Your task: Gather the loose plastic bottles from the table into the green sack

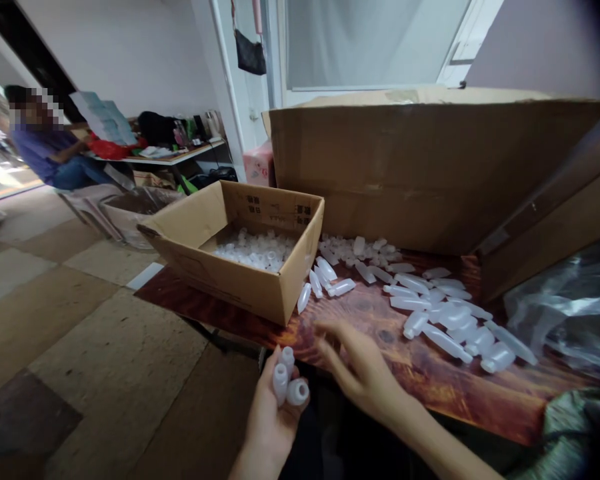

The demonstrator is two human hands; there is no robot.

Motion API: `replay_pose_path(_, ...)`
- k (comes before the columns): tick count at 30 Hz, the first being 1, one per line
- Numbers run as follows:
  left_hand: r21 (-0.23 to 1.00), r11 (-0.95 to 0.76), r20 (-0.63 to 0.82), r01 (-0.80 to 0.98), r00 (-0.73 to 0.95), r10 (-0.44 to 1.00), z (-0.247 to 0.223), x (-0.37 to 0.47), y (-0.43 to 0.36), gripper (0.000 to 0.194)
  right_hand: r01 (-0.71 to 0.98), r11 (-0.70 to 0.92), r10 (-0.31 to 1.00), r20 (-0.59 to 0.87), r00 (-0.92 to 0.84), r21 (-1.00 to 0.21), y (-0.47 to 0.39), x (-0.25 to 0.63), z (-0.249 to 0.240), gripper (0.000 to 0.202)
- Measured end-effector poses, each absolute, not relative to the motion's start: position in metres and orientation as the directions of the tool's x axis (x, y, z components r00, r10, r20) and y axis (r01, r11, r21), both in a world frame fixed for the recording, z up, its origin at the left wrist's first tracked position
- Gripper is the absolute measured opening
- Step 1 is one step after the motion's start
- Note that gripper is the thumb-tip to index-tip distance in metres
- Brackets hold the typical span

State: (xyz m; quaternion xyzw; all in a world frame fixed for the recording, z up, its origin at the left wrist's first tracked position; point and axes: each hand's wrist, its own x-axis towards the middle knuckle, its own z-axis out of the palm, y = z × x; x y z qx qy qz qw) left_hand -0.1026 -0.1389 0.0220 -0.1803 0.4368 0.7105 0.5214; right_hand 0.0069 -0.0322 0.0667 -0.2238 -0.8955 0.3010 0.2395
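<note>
We see a large cardboard box [430,173] standing at the back of the wooden table [430,387], crumpled plastic wrap [565,313] to the right, a black handbag [251,55] hanging above, and a seated person [55,157] well apart.

2 hands show at the bottom of the view: the left hand [273,417] and the right hand [363,370]. The left hand holds 3 small bottles [287,383]. 1 small open cardboard box [240,253] stands on 1 wooden table [415,373]; the white caps [253,250] heaped inside it are too many and too blurred to count. 1 large cardboard box [430,173] stands behind. The loose bottles [430,310] lying on the table number roughly 30, though an exact count cannot be made. 1 clear plastic bag [565,310] lies at the right. 1 seated person [55,150] and 1 hanging black handbag [250,53] appear in the background.
</note>
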Motion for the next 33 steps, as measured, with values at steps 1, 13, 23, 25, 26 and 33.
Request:
replay_pose_path(1, 0.419, -0.085, -0.729, -0.904, -0.391, 0.562, 0.023, -0.105, -0.14, 0.022, 0.357, 0.775, 0.561, 0.306, -0.769, -0.522, -0.019, -0.002, 0.064, 0.023)
replay_pose_path(13, 0.321, -0.281, -0.773, -0.904, -0.422, 0.474, 0.026, -0.105, -0.157, 0.008, 0.591, 0.737, 0.661, 0.164, -0.733, -0.328, 0.012, -0.049, 0.029, 0.017)
replay_pose_path(23, 0.306, -0.261, -0.769, -0.916, -0.399, 0.5, 0.025, -0.089, -0.152, 0.012, 0.249, 0.65, 0.61, 0.298, -0.734, -0.718, -0.045, 0.01, 0.07, 0.042)
replay_pose_path(25, 0.28, -0.248, -0.752, -0.928, -0.372, 0.544, 0.025, -0.083, -0.148, 0.016, 0.178, 0.644, 0.621, 0.372, -0.69, -0.744, -0.065, 0.019, 0.069, 0.028)
replay_pose_path(26, 0.263, -0.239, -0.743, -0.935, -0.354, 0.568, 0.026, -0.079, -0.147, 0.02, 0.18, 0.681, 0.612, 0.416, -0.673, -0.71, -0.073, 0.021, 0.064, 0.024)
replay_pose_path(33, 0.126, -0.275, -0.76, -0.953, -0.271, 0.59, 0.044, -0.053, -0.143, 0.026, 0.169, 0.826, 0.533, 0.648, -0.543, -0.538, -0.087, 0.015, 0.021, 0.026)
